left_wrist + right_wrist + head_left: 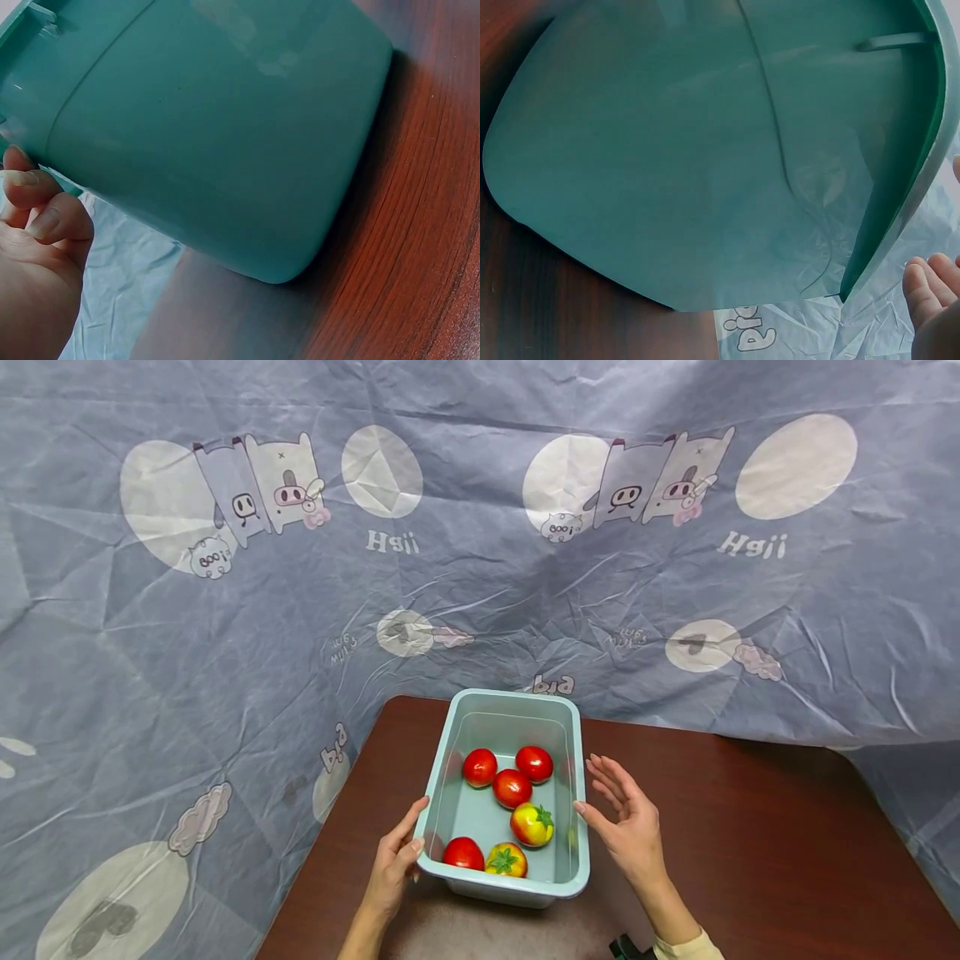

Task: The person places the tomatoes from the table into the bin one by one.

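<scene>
A light blue-green plastic bin [510,887] stands on the table, seen from above in the head view. Inside lie several shiny round fruits, which look like tomatoes: plain red ones such as the red fruit [512,788], and two red-yellow fruits [531,825] with green leafy tops. My left hand [390,868] grips the bin's left rim, thumb on top and fingers curled beneath; the left wrist view shows this hand [45,225] at the rim. My right hand [628,827] is beside the right rim, fingers spread and loosely bent, holding nothing. Its fingertips [919,274] show apart from the bin.
The dark reddish-brown wooden table [750,835] extends to the right of the bin. A grey-blue cloth [480,568] printed with cartoon pigs hangs behind and to the left. A small black object [626,947] is at the right wrist.
</scene>
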Tool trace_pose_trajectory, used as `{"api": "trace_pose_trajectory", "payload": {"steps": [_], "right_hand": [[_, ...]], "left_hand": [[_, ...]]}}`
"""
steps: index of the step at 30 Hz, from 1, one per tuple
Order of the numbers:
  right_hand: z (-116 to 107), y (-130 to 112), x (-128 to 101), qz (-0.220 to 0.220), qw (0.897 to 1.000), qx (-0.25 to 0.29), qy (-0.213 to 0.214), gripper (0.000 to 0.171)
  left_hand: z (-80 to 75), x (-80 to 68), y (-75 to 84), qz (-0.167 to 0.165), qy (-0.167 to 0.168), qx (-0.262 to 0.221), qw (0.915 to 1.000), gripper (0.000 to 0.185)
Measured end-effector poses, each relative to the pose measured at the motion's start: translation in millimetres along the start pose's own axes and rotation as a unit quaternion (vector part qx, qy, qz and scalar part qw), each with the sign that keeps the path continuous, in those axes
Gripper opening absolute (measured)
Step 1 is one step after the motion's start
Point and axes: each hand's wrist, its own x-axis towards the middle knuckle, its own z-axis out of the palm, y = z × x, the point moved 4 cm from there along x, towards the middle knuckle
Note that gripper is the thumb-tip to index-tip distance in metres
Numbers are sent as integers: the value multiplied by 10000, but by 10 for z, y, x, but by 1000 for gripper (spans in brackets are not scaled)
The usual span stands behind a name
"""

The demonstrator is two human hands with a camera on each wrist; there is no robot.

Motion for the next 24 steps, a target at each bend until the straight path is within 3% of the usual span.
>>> {"api": "trace_pose_trajectory", "payload": {"steps": [11, 18, 24], "right_hand": [[-1, 33, -20, 110, 9999, -22, 45, 72], [-16, 47, -47, 144, 9996, -108, 200, 45], [-41, 22, -56, -3, 9992, -202, 331, 40]], "left_hand": [[-2, 4, -4, -46, 24, 39, 10000, 54], [1, 0, 16, 122, -94, 201, 9997, 54], [-21, 11, 26, 339, -157, 574, 9977, 54]]}}
